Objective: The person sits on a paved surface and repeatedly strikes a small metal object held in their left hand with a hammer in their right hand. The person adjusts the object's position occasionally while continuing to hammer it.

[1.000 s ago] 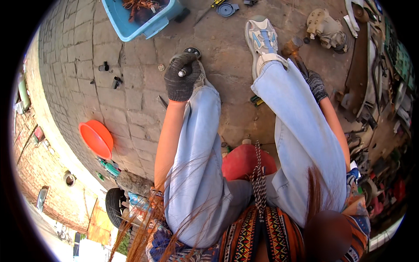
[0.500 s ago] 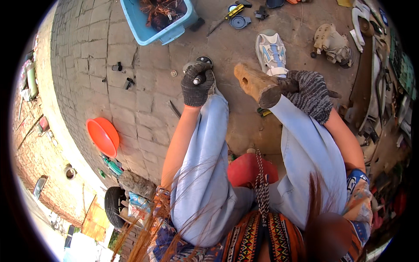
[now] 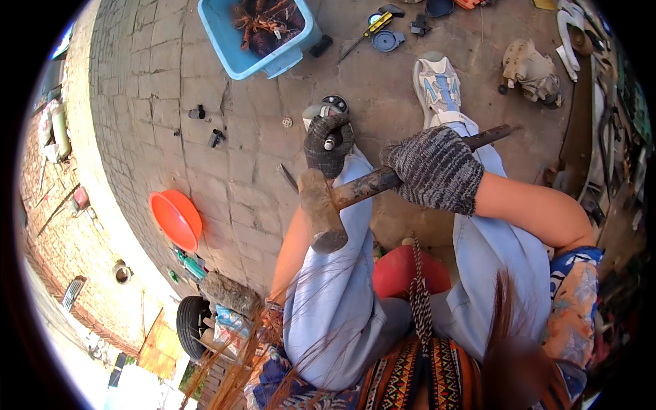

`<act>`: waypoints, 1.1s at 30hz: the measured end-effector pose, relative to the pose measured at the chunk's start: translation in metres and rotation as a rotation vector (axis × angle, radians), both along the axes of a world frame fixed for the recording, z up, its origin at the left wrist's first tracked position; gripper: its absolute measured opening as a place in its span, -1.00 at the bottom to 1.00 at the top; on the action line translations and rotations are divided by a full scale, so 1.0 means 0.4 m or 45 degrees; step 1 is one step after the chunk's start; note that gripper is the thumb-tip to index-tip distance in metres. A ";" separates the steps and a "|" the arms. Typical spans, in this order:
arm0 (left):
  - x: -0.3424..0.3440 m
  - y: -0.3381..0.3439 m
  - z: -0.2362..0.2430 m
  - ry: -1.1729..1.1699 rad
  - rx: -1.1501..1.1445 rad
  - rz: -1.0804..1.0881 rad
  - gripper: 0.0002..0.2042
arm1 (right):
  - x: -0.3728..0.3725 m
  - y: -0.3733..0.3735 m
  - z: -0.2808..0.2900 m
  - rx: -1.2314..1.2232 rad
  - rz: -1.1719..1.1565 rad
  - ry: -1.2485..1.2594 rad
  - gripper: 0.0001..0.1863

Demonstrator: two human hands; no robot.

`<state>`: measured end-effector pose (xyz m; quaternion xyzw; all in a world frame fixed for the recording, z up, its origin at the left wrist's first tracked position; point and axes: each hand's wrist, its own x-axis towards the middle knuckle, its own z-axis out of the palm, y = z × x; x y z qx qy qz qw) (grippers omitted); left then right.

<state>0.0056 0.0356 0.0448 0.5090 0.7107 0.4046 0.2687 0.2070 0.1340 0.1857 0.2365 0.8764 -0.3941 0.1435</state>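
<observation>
My right hand (image 3: 437,167), in a grey-black knitted glove, is closed round the dark handle of a hammer (image 3: 322,213). The worn brown head hangs in the air over my left leg, just on my side of my left hand. My left hand (image 3: 324,154), also gloved, is closed on a metal rod (image 3: 330,143) whose shiny round end points up. Against its far side, by my left foot, lies a metal part (image 3: 335,102) with a dark round face and holes. How the rod's lower end meets that part is hidden by the glove.
A blue tub (image 3: 279,65) of copper-coloured wire stands ahead, with a yellow screwdriver (image 3: 372,29) beside it. An orange basin (image 3: 176,220) and small black pieces (image 3: 216,138) lie left. A bulky metal casting (image 3: 527,72) and scrap are right; a red seat (image 3: 410,272) is below me.
The hammer has swung left and up toward the camera, from beside my right foot to above my left leg. My left hand keeps its grip on the rod; the whole view has shifted slightly.
</observation>
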 end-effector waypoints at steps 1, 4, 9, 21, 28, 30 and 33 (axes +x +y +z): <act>0.005 -0.021 -0.004 -0.001 0.003 -0.010 -0.81 | -0.005 -0.010 0.028 -0.022 0.063 0.079 -0.81; 0.015 -0.040 0.000 0.081 0.002 -0.020 -0.78 | 0.006 -0.023 0.051 -0.063 0.142 0.237 -0.81; 0.000 -0.030 -0.026 -0.008 -0.043 -0.046 -0.81 | 0.002 0.001 -0.035 -0.038 -0.026 -0.110 -0.81; -0.007 -0.065 -0.024 -0.119 -0.066 0.026 -0.76 | 0.000 -0.039 0.035 0.087 0.101 0.536 -0.80; 0.004 -0.047 -0.023 -0.150 -0.030 -0.005 -0.76 | 0.011 -0.044 0.035 0.189 0.207 0.580 -0.83; -0.005 -0.055 -0.014 -0.077 -0.073 -0.002 -0.77 | 0.004 -0.040 -0.033 0.081 0.160 0.390 -0.82; -0.014 -0.065 -0.002 -0.340 -0.105 0.123 -0.79 | -0.002 -0.019 -0.090 0.060 -0.022 -0.140 -0.79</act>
